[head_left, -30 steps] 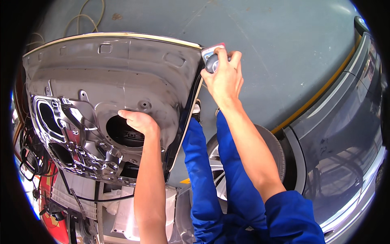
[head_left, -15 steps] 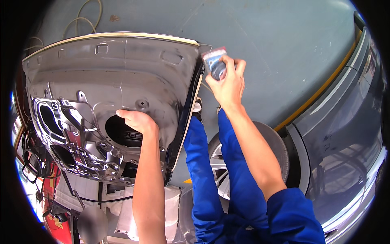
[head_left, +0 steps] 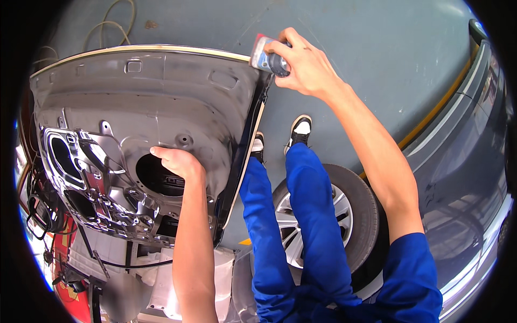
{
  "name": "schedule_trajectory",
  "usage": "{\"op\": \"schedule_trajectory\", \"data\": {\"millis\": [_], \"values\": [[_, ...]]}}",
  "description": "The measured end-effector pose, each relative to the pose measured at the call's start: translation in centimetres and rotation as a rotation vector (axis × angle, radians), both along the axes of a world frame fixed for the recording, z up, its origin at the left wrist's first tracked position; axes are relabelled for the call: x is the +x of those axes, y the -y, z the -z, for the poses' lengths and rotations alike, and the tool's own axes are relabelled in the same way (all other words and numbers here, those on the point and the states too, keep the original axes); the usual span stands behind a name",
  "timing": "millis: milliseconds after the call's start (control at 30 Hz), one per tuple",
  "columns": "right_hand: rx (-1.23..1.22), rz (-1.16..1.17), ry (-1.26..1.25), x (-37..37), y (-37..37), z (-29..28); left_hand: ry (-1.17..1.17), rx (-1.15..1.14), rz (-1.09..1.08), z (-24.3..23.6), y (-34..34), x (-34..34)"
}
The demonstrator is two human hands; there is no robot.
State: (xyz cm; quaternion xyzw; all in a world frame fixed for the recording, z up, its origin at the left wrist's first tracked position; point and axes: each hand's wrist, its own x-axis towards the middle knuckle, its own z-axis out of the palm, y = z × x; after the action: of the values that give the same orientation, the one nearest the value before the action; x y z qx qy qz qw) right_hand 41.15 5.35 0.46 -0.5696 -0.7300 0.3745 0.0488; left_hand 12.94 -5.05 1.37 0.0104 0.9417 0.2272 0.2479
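A dark grey car door (head_left: 199, 116), its inner side facing up, lies to the left with a round hole in its panel. My left hand (head_left: 180, 163) is at that hole's rim, thumb stretched left along the upper edge. Its other fingers are curled down and mostly hidden; they seem hooked around the rim. In my right hand (head_left: 307, 62) is a hand sanding block (head_left: 262, 58) with a dark round knob and a reddish pad. Fingers wrap the knob, and the tilted block meets the door's far right corner, its pad toward the edge.
A grey car (head_left: 458, 183) stands along the right side. Beside my legs is a wheel (head_left: 361, 226). My shoes (head_left: 300, 128) are right of the door. A pale hose (head_left: 101, 32) coils on the floor (head_left: 366, 32). White material (head_left: 221, 285) and red equipment (head_left: 72, 301) lie below the door.
My right hand has moved up and left with the sanding block, from beside the door onto its corner. The block has turned. My left hand stays at the hole.
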Motion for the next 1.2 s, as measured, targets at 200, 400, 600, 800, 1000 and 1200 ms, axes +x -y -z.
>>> {"op": "schedule_trajectory", "data": {"millis": [200,400,600,800,1000,1200], "values": [[0.073,0.042,-0.067,-2.9,-1.9,0.0,0.016,-0.001,0.023,-0.1,-0.2,0.3],[-0.081,0.371,-0.087,-0.8,2.4,0.5,-0.016,0.006,-0.012,0.8,0.5,-0.7],[-0.224,0.645,-0.150,-2.0,3.3,-0.2,0.009,0.000,0.025,0.2,-0.1,0.1],[-0.099,0.476,-0.035,-3.0,2.4,-0.5,-0.060,0.034,0.014,0.0,-0.3,0.5],[-0.040,0.474,-0.058,-2.4,2.6,0.1,0.006,-0.019,0.005,-0.2,-0.2,0.2],[-0.013,0.426,-0.043,-2.4,3.1,-0.2,-0.014,0.018,-0.030,-0.1,-0.2,0.5]]}}
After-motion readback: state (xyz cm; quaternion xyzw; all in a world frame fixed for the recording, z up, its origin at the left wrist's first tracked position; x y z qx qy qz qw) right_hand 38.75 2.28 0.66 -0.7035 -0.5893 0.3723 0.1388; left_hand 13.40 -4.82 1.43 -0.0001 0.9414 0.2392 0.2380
